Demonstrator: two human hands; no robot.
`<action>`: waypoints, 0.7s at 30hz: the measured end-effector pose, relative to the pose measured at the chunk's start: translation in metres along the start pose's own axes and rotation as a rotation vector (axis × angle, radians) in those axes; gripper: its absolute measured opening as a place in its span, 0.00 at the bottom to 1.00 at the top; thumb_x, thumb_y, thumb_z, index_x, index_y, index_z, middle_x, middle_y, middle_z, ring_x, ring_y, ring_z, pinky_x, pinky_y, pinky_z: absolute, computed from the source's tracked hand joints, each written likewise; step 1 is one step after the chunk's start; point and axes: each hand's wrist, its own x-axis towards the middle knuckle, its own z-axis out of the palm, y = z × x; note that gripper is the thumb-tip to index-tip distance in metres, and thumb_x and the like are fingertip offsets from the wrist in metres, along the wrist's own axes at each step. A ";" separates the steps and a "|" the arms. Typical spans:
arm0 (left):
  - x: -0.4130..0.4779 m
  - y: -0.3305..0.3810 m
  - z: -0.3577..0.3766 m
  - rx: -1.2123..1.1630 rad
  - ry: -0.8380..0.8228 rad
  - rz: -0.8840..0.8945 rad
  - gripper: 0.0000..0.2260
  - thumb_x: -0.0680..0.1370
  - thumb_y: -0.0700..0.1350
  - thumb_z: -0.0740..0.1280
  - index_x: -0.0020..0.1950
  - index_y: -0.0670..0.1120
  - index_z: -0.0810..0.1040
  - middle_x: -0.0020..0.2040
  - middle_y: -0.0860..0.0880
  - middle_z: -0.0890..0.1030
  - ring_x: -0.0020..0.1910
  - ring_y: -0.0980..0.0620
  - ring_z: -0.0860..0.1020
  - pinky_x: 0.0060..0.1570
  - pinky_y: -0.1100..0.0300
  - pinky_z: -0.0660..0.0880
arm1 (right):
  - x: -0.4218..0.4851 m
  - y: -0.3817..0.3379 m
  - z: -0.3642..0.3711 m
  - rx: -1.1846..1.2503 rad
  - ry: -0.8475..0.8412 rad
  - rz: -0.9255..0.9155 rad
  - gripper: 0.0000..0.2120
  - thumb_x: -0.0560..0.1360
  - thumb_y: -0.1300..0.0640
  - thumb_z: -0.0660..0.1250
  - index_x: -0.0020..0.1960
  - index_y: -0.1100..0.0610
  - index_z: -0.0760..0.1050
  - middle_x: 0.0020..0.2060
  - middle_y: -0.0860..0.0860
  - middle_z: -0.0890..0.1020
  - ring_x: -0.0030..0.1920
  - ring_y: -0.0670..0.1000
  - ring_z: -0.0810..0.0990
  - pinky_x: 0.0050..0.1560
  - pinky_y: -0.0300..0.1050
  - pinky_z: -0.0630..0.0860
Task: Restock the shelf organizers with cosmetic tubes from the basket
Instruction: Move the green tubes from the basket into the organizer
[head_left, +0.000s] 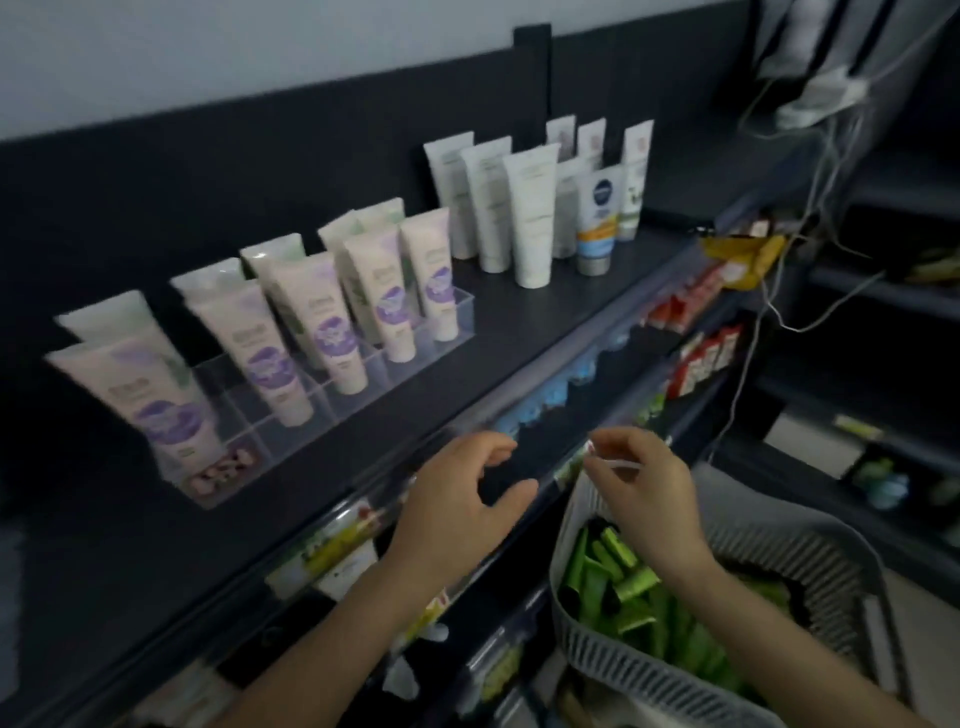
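Green tubes (618, 577) lie jumbled just below my right hand (641, 493), which pinches something pale (605, 464), unidentifiable; my left hand (462, 504), loosely curled and empty, is farther.

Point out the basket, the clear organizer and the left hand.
basket (623, 670): head view, slatted grey wall.
clear organizer (460, 312): head view, right end wall.
left hand (457, 514): head view, back of hand.

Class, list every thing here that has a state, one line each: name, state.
acrylic organizer: partly filled
purple-label tubes: standing cap-down in it
white tubes: upright on shelf
basket: partly full
green tubes: piled lying in basket
left hand: open, empty
right hand: pinching basket rim
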 end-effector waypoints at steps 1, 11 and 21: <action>0.005 0.002 0.019 -0.015 -0.058 -0.013 0.16 0.72 0.53 0.71 0.58 0.50 0.77 0.53 0.56 0.79 0.53 0.61 0.76 0.55 0.60 0.75 | 0.000 0.020 -0.010 -0.039 0.012 0.040 0.08 0.74 0.59 0.70 0.53 0.56 0.78 0.47 0.50 0.80 0.45 0.45 0.79 0.40 0.28 0.72; 0.037 -0.010 0.170 0.015 -0.485 -0.085 0.17 0.75 0.53 0.68 0.61 0.49 0.75 0.57 0.55 0.77 0.57 0.59 0.75 0.55 0.64 0.72 | -0.025 0.185 -0.088 -0.249 0.006 0.526 0.09 0.71 0.64 0.71 0.50 0.62 0.80 0.41 0.52 0.81 0.45 0.54 0.80 0.46 0.42 0.70; 0.047 -0.050 0.291 0.154 -0.736 -0.243 0.13 0.75 0.52 0.67 0.54 0.46 0.78 0.51 0.52 0.79 0.51 0.54 0.77 0.51 0.55 0.76 | -0.023 0.286 -0.094 -0.457 -0.412 0.820 0.17 0.72 0.59 0.68 0.29 0.48 0.65 0.28 0.46 0.69 0.40 0.51 0.72 0.38 0.40 0.62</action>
